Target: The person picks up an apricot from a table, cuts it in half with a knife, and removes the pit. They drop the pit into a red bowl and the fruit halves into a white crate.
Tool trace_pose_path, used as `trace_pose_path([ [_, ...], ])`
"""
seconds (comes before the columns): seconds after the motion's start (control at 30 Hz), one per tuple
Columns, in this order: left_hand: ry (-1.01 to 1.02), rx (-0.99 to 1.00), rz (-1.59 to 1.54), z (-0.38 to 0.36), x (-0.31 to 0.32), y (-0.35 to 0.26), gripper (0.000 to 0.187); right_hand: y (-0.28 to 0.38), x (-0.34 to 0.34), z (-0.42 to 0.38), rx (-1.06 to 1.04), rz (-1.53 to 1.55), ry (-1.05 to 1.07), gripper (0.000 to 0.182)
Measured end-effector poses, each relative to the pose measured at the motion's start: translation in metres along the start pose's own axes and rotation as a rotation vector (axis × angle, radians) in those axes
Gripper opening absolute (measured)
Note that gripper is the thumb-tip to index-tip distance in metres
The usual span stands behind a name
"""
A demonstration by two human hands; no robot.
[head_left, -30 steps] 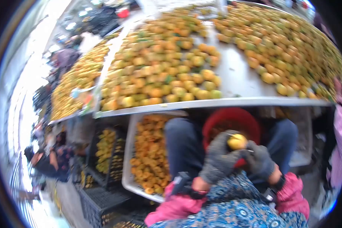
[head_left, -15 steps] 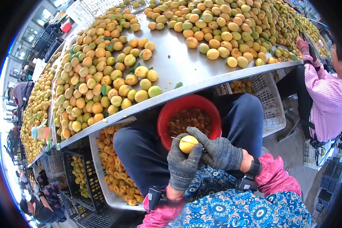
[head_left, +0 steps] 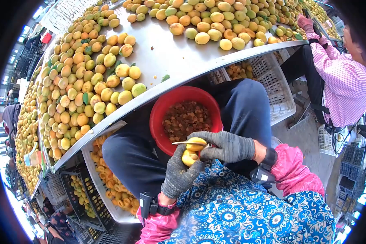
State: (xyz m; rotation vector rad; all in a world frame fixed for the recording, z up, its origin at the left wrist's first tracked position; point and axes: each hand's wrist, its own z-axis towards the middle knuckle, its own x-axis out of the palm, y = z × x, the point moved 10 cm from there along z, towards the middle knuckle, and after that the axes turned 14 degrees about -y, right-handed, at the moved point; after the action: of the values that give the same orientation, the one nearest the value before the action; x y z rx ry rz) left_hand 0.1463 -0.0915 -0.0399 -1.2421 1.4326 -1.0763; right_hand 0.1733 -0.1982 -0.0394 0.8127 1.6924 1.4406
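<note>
Both my hands wear dark grey knitted gloves and meet just in front of the red bowl point(head_left: 157, 118). My left hand point(head_left: 178, 174) grips a yellow apricot point(head_left: 189, 158), which is opened into two parts. My right hand point(head_left: 231, 147) is closed on a small knife point(head_left: 179, 142); its thin blade lies across the upper part of the fruit and points left. The knife's handle is hidden in the glove. A brownish spot shows in the opened fruit, perhaps the pit. Inside the bowl, between my knees, lie many brown pits point(head_left: 187, 120).
A metal table point(head_left: 158, 49) piled with whole apricots point(head_left: 75, 81) stands ahead, its raised edge beyond my knees. A white crate of halved apricots point(head_left: 122, 195) is at my left, beside a black crate point(head_left: 95, 219). At right, a person in a pink checked shirt point(head_left: 341, 89) sits by the table.
The apricot was whole in my left hand with the blade beside it; now it is parted in two. My right hand has turned the knife across it. The view has shifted right.
</note>
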Motion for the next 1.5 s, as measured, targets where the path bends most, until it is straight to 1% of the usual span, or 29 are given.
trace_pose_path([
  [0.03,-0.006,-0.019,-0.041,0.000,0.000,0.000,0.040,-0.002,-0.002,-0.002,0.144,0.131,0.022,0.050],
  [0.13,-0.085,-0.045,-0.202,-0.002,-0.002,0.005,0.039,-0.004,-0.001,-0.003,0.262,0.242,-0.062,0.050],
  [0.17,-0.091,-0.134,-0.463,-0.001,-0.002,0.017,0.039,0.001,-0.004,-0.006,0.290,0.238,-0.079,0.049],
  [0.2,-0.097,-0.221,-0.725,0.000,-0.002,0.028,0.040,0.005,0.000,-0.007,0.284,0.232,-0.073,0.049],
  [0.27,-0.089,-0.259,-0.809,-0.001,-0.003,0.041,0.042,0.018,-0.002,-0.010,0.159,0.144,-0.169,0.054],
  [0.3,-0.171,-0.378,-0.920,-0.003,-0.006,0.056,0.045,0.022,0.011,-0.013,0.169,0.014,-0.023,0.061],
  [0.33,-0.249,-0.501,-1.028,-0.007,-0.006,0.063,0.048,0.043,0.018,-0.016,-0.019,-0.274,-0.002,0.062],
  [0.4,-0.176,-0.490,-1.063,-0.007,0.002,0.051,0.045,0.045,0.028,-0.018,0.113,-0.451,0.132,0.066],
  [0.43,-0.163,-0.518,-1.157,-0.008,0.006,0.051,0.045,0.037,0.028,-0.017,0.115,-0.458,0.130,0.066],
  [0.47,-0.153,-0.547,-1.251,-0.010,0.010,0.052,0.044,0.038,0.020,-0.012,0.006,-0.322,-0.002,0.063],
  [0.5,-0.311,-0.674,-1.139,-0.016,0.007,0.068,0.043,0.051,0.010,-0.007,-0.102,-0.182,-0.134,0.059],
  [0.53,-0.310,-0.676,-1.139,-0.017,0.004,0.071,0.043,0.040,0.008,-0.007,0.110,0.074,-0.141,0.050],
  [0.6,0.125,-0.528,-1.168,-0.019,0.021,0.045,0.049,0.040,-0.008,0.003,0.080,-0.075,-0.241,0.040],
  [0.63,0.164,-0.513,-1.148,-0.019,0.027,0.045,0.055,0.037,-0.011,0.010,0.016,-0.118,-0.273,0.037],
  [0.67,0.168,-0.515,-1.150,-0.022,0.034,0.045,0.055,0.033,-0.011,0.013,0.019,-0.121,-0.275,0.037],
  [0.73,-0.159,-0.637,-0.903,-0.027,0.026,0.060,0.062,0.028,0.008,0.015,0.043,0.037,-0.098,0.036],
  [0.77,0.088,-0.550,-0.973,-0.026,0.036,0.036,0.066,0.027,0.010,0.016,0.074,0.051,-0.041,0.036],
  [0.8,0.085,-0.552,-0.974,-0.027,0.036,0.029,0.066,0.027,0.009,0.018,0.076,0.053,-0.039,0.036],
  [0.9,-0.145,-0.501,-0.804,-0.027,0.025,0.028,0.069,0.020,0.019,0.015,0.172,0.112,0.015,0.033],
  [1.03,-0.158,-0.457,-0.800,-0.029,0.025,0.041,0.070,0.018,0.018,0.017,0.124,0.136,-0.088,0.022],
  [1.13,-0.115,-0.443,-0.727,-0.033,0.027,0.049,0.072,0.008,0.018,0.014,0.161,0.141,-0.115,0.020],
  [1.17,-0.052,-0.447,-0.839,-0.033,0.032,0.044,0.060,0.006,0.016,0.014,0.135,0.187,-0.176,0.018],
  [1.2,-0.051,-0.459,-0.836,-0.033,0.033,0.045,0.060,0.001,0.016,0.011,0.144,0.194,-0.180,0.018],
  [1.27,-0.045,-0.376,-0.304,-0.031,0.029,0.052,0.044,-0.015,0.008,0.009,0.224,0.107,-0.244,0.017],
  [1.3,-0.072,-0.321,-0.235,-0.024,0.026,0.055,0.032,-0.019,0.010,0.009,0.201,0.089,-0.260,0.016],
  [1.4,-0.045,-0.327,-0.188,-0.020,0.029,0.056,0.036,-0.028,0.001,0.002,0.283,0.148,-0.333,0.013],
  [1.43,-0.117,-0.193,-0.105,-0.008,0.025,0.040,0.042,-0.023,-0.011,0.004,0.270,0.183,-0.439,0.014],
  [1.47,-0.114,-0.191,-0.103,-0.002,0.024,0.035,0.042,-0.032,-0.023,0.002,0.386,0.153,-0.558,0.016],
  [1.5,-0.157,-0.097,0.133,0.005,0.014,0.025,0.046,-0.033,-0.031,0.004,0.364,0.065,-0.583,0.017],
])
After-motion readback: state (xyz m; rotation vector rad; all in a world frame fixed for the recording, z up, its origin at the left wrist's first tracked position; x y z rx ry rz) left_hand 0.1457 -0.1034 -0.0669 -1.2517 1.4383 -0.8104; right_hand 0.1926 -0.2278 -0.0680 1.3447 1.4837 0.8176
